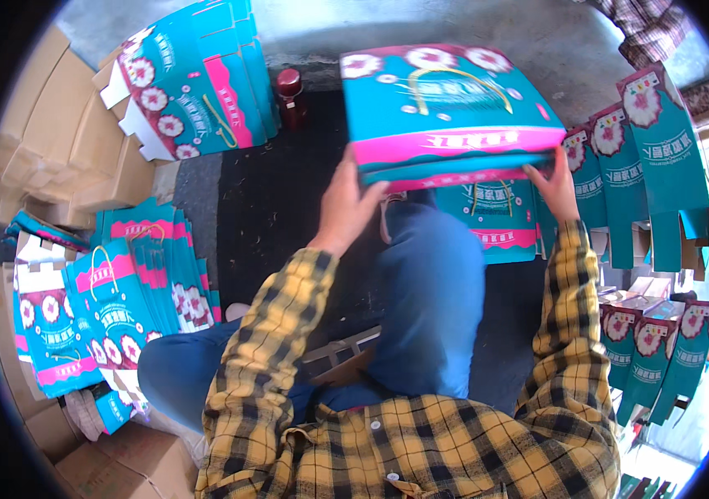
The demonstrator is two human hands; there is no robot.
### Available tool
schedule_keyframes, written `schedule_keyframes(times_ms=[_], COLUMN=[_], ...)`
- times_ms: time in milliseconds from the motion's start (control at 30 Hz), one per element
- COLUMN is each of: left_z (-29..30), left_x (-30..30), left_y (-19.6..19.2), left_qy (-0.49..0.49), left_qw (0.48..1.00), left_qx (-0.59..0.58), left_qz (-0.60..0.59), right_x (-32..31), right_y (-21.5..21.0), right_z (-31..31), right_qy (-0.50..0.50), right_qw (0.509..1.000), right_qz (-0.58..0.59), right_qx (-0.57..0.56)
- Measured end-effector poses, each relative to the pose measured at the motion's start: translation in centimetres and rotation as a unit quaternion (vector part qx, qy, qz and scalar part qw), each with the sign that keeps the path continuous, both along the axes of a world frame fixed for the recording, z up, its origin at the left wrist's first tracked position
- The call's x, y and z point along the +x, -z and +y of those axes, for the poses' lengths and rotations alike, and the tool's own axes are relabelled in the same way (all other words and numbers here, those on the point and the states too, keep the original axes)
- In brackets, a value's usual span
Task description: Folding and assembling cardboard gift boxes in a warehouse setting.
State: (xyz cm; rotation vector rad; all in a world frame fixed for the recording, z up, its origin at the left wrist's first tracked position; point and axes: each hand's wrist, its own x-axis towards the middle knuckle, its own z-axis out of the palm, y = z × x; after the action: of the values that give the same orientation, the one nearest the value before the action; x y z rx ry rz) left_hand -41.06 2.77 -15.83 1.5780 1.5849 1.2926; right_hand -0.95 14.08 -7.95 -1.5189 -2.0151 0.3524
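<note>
Teal box [454, 104]: left hand [344, 208] and right hand [557, 187] grip its edges, black mat [300, 195] to its left. It is pink-banded, flowered.

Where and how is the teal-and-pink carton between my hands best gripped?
Probably by its two ends, left hand coming from the left, right hand from the right: the carton is wide and boxy, its broad face turned up, with the yellow cord handle over that face.

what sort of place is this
Likely a packing workshop: brown cartons are piled at left, flat-looking teal-and-pink boxes are stacked near them, and the left hand and right hand hold another box.
</note>
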Motion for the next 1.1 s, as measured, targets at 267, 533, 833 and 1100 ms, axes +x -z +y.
schedule_keyframes(times_ms=[267, 533, 833, 1100], left_z=[7.1, 8.2, 0.6, -18.0], left_x=[8.1, 9.6, -1.4, -20.6], left_y=[3.7, 4.0, -2.9, -17.8], left_qy=[0.367, 0.407, 0.243, -0.033], left_qw=[0.874, 0.798, 0.954, 0.980], left_qx=[-0.295, -0.434, -0.173, -0.176], left_qz=[-0.122, -0.098, 0.028, 0.084], right_x=[21.7, 23.9, 11.3, -3.6], right_y=[18.2, 26.3, 20.1, 5.1], right_z=[-6.6, -7.4, -10.4, -10.0], right_qy=[0.099, 0.296, 0.276, -0.037], right_qw=[0.983, 0.930, 0.957, 0.979], right_qz=[0.029, 0.160, 0.074, 0.194], right_qx=[-0.154, -0.148, 0.055, -0.049])
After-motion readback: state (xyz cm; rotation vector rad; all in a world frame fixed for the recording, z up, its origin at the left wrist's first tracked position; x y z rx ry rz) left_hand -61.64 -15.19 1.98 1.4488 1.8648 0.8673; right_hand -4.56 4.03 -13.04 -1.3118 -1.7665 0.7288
